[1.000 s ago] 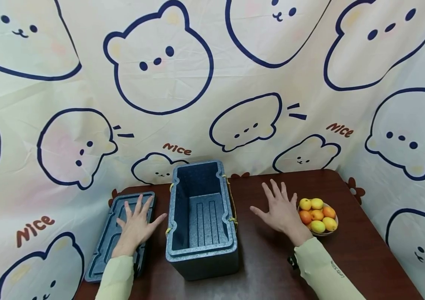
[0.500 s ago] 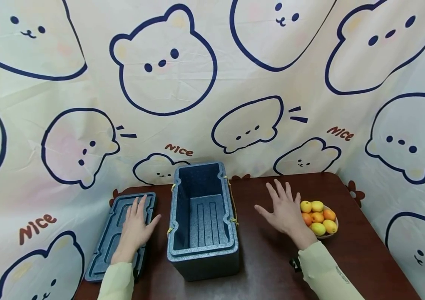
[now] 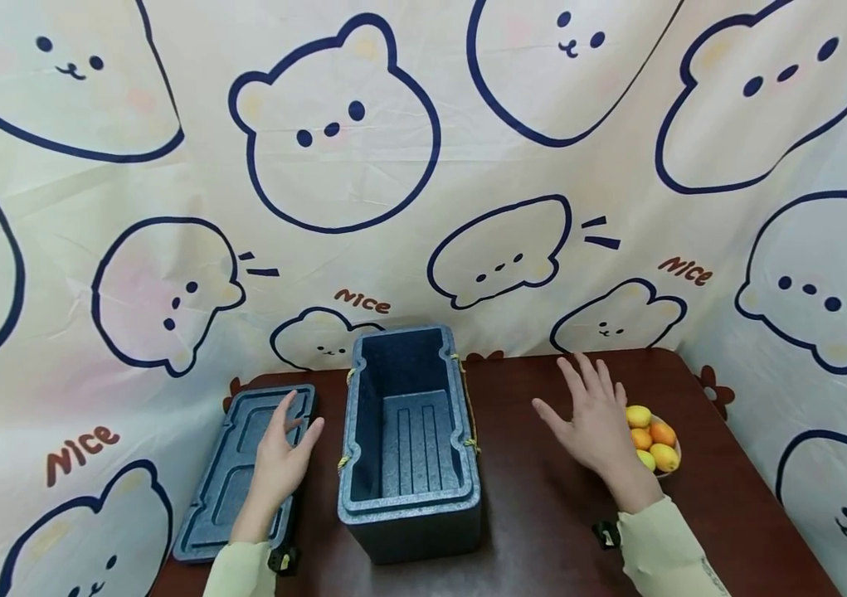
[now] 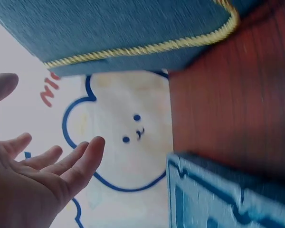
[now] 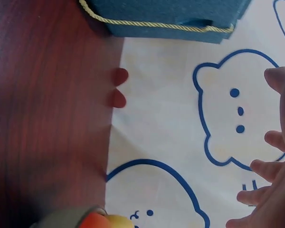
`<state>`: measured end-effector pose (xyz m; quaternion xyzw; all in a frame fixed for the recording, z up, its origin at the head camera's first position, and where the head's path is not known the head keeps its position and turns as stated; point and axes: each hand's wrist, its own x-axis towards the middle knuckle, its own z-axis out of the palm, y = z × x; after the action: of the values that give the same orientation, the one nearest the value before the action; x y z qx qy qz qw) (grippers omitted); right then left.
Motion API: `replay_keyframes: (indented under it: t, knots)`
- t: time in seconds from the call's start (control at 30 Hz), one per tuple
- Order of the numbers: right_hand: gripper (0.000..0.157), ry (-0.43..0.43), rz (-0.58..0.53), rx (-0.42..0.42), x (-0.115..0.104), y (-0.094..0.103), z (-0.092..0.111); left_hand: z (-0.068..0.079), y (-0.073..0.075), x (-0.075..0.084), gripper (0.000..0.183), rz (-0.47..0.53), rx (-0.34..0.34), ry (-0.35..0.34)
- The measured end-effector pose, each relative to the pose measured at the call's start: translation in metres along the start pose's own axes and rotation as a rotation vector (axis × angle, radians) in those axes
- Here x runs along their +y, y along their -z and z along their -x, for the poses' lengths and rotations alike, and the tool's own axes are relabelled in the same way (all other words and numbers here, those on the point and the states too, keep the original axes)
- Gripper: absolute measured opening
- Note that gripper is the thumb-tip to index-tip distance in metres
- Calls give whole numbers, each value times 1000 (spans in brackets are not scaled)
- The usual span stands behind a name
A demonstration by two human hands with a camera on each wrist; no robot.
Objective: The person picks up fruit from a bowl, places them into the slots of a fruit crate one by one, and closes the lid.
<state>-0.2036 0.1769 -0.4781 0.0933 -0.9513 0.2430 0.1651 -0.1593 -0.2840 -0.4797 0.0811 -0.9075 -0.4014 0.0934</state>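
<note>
An open-topped blue-grey foam box with yellow rope handles stands mid-table, nothing visible inside. Left of it lies its flat, ridged lid. My left hand hovers over the lid's right side, palm turned toward the box, fingers loosely bent, holding nothing. Over the table right of the box, my right hand is spread with nothing in it. It partly covers a small bowl of yellow and orange fruit. The left wrist view shows the box's roped side and the lid's corner.
The dark brown wooden table meets a pale cloth backdrop printed with bear outlines at its back and sides. Yellow rope hangs along the box's right side. A dark device is strapped at my right wrist.
My left hand has turned from palm-down with spread fingers to palm facing the box. My right hand has shifted a little right, covering more of the fruit. Box and lid stay put.
</note>
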Motion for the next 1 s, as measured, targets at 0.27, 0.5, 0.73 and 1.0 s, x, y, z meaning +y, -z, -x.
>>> replay_keyframes:
  t: [0.27,0.5,0.73,1.0]
  knots:
    - [77,-34,-42,73,5,21,4,5,-5,18,71,195,-39,48]
    - [74,-67,-86,113,16,31,10,3,-10,24,70,352,-78,53]
    - [73,-123,-132,145,33,37,17,1,-16,30,67,441,-117,84]
    - [75,-252,-184,124,60,42,30,0,-25,29,62,453,-145,90]
